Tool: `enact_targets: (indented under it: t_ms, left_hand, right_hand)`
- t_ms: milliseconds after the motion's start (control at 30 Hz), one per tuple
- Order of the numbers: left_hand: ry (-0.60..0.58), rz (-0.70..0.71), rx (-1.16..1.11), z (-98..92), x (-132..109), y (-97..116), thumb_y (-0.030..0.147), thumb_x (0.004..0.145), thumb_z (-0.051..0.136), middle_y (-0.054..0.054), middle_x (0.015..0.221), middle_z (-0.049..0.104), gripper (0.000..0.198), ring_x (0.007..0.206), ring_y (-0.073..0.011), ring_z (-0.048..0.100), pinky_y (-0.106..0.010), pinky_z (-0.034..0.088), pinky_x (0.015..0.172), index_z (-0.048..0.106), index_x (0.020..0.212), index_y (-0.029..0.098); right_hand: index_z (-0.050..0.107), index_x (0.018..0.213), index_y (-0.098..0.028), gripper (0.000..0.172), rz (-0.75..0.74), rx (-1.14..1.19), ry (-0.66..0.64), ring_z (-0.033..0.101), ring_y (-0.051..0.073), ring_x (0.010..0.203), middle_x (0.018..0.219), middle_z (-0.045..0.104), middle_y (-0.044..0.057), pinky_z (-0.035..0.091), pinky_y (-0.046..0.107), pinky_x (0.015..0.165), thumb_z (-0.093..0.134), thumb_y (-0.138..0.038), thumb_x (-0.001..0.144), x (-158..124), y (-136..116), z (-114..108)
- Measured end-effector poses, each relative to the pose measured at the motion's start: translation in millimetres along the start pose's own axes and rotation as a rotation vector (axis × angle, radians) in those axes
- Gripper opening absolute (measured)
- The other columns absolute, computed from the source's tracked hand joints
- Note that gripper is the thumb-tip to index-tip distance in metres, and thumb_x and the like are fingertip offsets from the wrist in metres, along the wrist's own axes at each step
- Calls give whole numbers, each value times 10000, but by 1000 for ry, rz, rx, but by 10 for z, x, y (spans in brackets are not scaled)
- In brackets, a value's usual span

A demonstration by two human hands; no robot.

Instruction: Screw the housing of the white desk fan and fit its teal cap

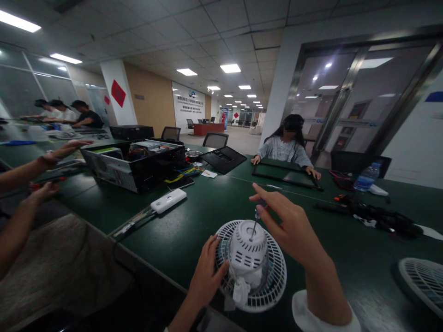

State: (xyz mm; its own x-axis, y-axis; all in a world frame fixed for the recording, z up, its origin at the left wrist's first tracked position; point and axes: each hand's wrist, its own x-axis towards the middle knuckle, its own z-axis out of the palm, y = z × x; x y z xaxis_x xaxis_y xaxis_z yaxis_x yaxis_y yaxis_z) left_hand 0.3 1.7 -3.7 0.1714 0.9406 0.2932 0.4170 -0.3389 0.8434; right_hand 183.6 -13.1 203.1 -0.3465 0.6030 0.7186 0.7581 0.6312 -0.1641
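A white electric fan (248,251) lies face down on the green table, its motor housing pointing up and its round grille spread beneath. My right hand (289,221) grips a screwdriver (255,227) by its handle, mostly hidden by the fingers. The thin shaft runs down to the top of the motor housing, with the tip at or near a hole there. At the fan's left side my left hand (210,267) rests against the grille and housing, fingers closed around that edge. A bundled white cord (241,290) hangs on the housing's near side.
An opened computer case (138,161) stands at left, beside a co-worker's hands (48,189). Nearby are a white power bank (169,201) and a phone (180,183). Across the table a person (285,143) holds a black frame (287,177). Another grille (424,281) lies at right.
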Motion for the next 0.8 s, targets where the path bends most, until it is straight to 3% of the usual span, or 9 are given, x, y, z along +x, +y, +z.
enact_targets:
  t_ms: [167,333,533,700,800]
  left_hand:
    - [1,1,-1,-9,-5,13,418,812,479,-135,1393,342,544,1316,-268,274,-499,210,1087,383,1291,178]
    - [-4,-18,7,-17,-8,39,426,816,466,-134,1402,329,548,1321,-268,267,-503,201,1089,377,1295,177]
    - [1,-7,4,-19,-8,46,415,815,471,-121,1396,339,528,1319,-259,275,-496,205,1089,386,1288,196]
    - [-26,-27,19,-27,-4,67,435,817,455,-123,1411,316,548,1331,-257,250,-485,190,1096,366,1301,194]
    - [-30,-34,22,-33,-1,84,449,814,450,-129,1411,314,562,1333,-264,243,-487,189,1096,364,1302,183]
  right_hand:
    - [574,1092,-151,292,15,-99,23,563,168,714,757,625,51,471,297,651,502,-295,848,7,-15,2]
    - [480,1224,-161,365,-3,-2,2,579,155,792,900,643,64,483,280,678,427,-201,865,6,-30,-17]
    - [590,1043,-152,248,4,-109,44,575,171,741,785,633,63,475,304,673,476,-272,858,-2,-7,25]
    - [462,1238,-163,376,14,-40,8,579,169,818,917,641,68,483,307,707,417,-208,868,0,2,5]
    - [497,1196,-174,340,17,-32,6,582,159,786,879,639,57,482,293,695,425,-212,866,-5,7,6]
